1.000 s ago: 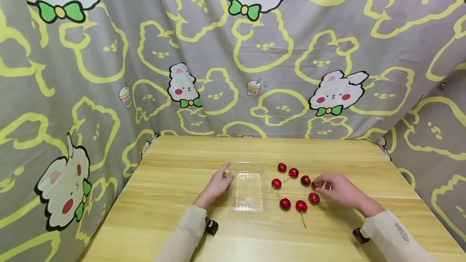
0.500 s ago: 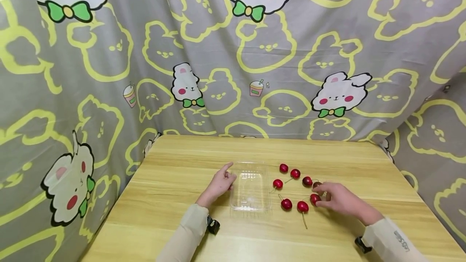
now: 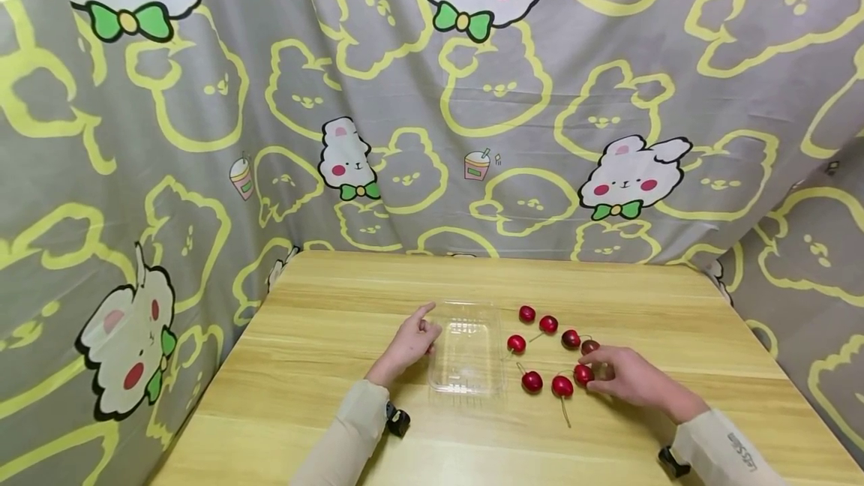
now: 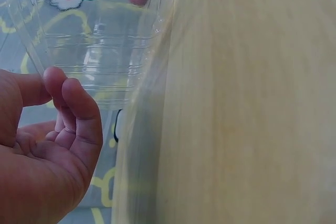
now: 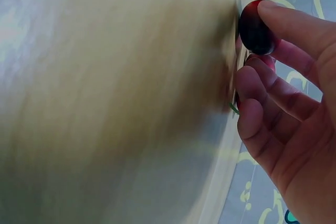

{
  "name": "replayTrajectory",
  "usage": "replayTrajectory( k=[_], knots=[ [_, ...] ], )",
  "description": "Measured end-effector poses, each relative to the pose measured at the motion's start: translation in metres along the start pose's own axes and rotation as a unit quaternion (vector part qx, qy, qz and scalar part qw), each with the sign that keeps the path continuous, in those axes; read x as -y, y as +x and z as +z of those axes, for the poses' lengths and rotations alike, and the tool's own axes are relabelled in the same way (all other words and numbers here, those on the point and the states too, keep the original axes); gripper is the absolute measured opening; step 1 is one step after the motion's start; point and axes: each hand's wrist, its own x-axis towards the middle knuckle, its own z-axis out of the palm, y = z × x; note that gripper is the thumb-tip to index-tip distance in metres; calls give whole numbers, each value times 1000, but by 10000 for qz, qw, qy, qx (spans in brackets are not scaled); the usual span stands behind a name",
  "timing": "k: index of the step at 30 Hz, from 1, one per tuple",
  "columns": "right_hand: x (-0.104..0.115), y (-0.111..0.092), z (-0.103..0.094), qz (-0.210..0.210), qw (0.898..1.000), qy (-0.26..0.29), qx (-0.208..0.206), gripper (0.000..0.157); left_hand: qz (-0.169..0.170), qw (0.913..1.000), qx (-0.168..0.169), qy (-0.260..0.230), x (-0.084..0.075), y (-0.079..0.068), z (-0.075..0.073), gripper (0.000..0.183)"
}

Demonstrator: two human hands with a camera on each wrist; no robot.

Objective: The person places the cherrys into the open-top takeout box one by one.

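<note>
A clear plastic container [image 3: 466,388] lies on the table in the middle of the head view. At its left rim is my left hand [image 3: 409,340]; in the left wrist view its fingertips meet at the rim of the container [image 4: 89,69], with other fingers curled. On the right, my right hand [image 3: 631,377] holds a dark red cherry [image 3: 583,375] between thumb and index finger; the right wrist view shows the same cherry [image 5: 254,27] close up. Just beyond it lies another cherry [image 3: 590,348], partly covered by the hand.
Several more cherries lie loosely ringed between container and right hand, including a front cherry with a long stem [image 3: 562,386] and a back cherry [image 3: 527,313]. The wooden table [image 3: 324,291] ends at a patterned curtain [image 3: 398,96] at the back and sides.
My right hand has moved from the farther dark cherry towards me to the nearer one, and its thumb and index finger have closed around it. My left hand stays at the container's rim.
</note>
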Motion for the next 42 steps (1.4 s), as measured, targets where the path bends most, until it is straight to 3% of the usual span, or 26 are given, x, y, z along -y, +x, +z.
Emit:
replayTrajectory(
  k=[9, 19, 29, 33, 42],
  knots=[
    [-1, -1, 2, 16, 10000, 20, -2, 37, 14, 9999, 100, 69, -28, -15, -1, 56],
    [15, -2, -12, 98, 9999, 33, -116, 21, 38, 10000, 47, 23, 3, 3, 1, 59],
    [25, 6, -22, 10, 9997, 77, -233, 18, 218, 9996, 144, -39, -4, -1, 3, 56],
    [34, 14, -25, 70, 9995, 27, -291, 19, 182, 9998, 127, -11, 4, 3, 4, 57],
    [46, 35, -27, 10, 9994, 75, -344, 25, 0, 9999, 76, -100, 3, 2, 4, 56]
  ],
)
